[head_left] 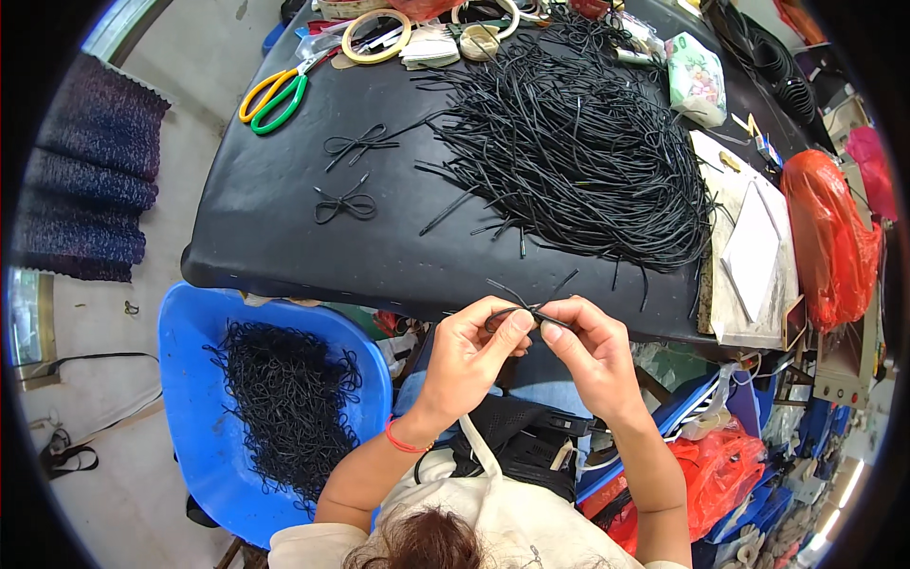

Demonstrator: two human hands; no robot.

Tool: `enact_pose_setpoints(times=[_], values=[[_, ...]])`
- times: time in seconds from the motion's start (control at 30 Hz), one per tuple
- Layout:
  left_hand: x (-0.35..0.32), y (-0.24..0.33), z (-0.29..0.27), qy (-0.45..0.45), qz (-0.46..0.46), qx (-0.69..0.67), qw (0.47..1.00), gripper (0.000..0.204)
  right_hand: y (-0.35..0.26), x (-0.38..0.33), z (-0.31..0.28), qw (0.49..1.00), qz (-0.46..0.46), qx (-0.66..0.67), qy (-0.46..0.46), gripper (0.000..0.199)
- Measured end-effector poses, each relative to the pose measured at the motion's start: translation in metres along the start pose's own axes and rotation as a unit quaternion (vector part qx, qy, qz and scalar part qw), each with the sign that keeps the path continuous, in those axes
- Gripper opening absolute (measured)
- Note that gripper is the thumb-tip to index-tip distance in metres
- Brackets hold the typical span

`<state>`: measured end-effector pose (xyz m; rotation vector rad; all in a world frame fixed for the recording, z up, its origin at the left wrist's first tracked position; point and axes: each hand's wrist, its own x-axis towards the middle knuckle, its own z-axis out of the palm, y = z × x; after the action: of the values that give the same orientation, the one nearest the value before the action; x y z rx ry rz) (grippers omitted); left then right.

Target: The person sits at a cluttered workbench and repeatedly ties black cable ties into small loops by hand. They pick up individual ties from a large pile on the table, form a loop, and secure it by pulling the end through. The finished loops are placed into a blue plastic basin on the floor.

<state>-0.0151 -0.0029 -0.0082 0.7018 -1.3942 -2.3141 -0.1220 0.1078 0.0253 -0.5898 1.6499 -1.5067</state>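
Observation:
Just off the table's near edge, my left hand (482,349) and my right hand (591,347) pinch a thin black cord (534,310) between thumbs and fingers. A loop of it shows by the left fingers, and two loose ends stick up above the hands. Part of the cord is hidden by my fingertips. Beyond my hands, a big heap of straight black cords (588,161) covers much of the table. To its left lie a tied black bow (346,206) and another black bow (358,142), apart from each other.
A blue tub (180,408) at the left holds a tangle of looped black cords (284,408). Scissors (275,98) with yellow and green handles lie on the black table (256,209), near tape rolls (376,36). At the right are a pale board (773,275), a tissue pack (695,81) and a red bag (829,237).

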Motion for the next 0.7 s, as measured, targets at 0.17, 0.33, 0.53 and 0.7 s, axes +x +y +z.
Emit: enact_pose_setpoints(times=[0.17,0.33,0.53,0.7], values=[[0.002,0.005,-0.013,-0.051,-0.038,0.006,0.998,0.017,0.003,0.003,-0.005,0.993,0.071,0.089,-0.038,0.018],[0.001,0.014,-0.02,-0.089,-0.043,-0.026,0.995,0.032,0.002,0.008,-0.01,0.995,0.053,0.08,-0.036,0.023],[-0.004,0.016,-0.014,-0.058,-0.027,-0.002,0.998,0.028,-0.001,0.007,-0.008,0.992,0.094,0.081,-0.006,0.027],[-0.004,0.013,-0.012,-0.051,-0.013,-0.012,0.999,0.02,0.006,0.007,-0.001,1.0,0.005,0.011,-0.007,0.021]])
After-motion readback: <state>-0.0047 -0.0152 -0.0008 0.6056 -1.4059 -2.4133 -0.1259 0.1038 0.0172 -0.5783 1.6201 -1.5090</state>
